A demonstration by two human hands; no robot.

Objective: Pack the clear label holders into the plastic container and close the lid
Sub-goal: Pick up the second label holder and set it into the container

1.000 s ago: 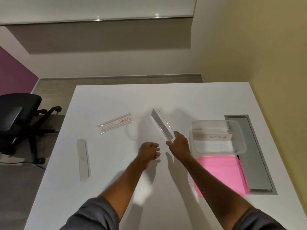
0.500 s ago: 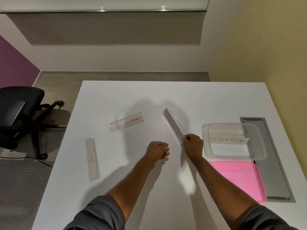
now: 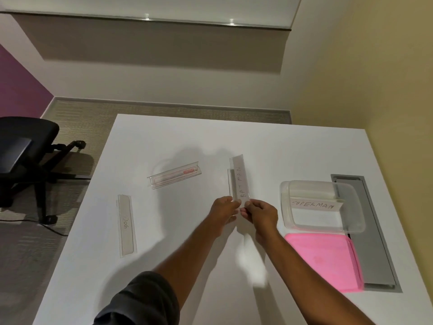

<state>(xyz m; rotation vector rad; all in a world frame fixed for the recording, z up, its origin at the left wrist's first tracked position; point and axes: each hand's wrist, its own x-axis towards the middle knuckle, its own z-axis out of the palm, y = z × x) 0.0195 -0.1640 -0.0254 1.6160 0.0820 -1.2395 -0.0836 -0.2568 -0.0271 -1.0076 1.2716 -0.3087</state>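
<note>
A clear label holder marked BATMAN (image 3: 240, 179) stands raised off the white table (image 3: 269, 146), pointing away from me. My left hand (image 3: 225, 207) and my right hand (image 3: 259, 213) both pinch its near end. To the right sits the clear plastic container (image 3: 351, 221), open, with a holder marked SUPERMAN (image 3: 315, 204) leaning inside. Its pink lid (image 3: 324, 261) lies flat just in front of it. Two more holders lie on the table: one with red print (image 3: 174, 175) at centre left, one marked DOG (image 3: 126, 225) near the left edge.
A grey cable hatch (image 3: 372, 242) is set into the table right of the container. A black office chair (image 3: 23, 148) stands on the floor beyond the table's left edge. A yellow wall runs along the right.
My left hand has come up from resting closed on the table and joined the right on the BATMAN holder, which has turned from slanted to pointing straight away. The view shifted.
</note>
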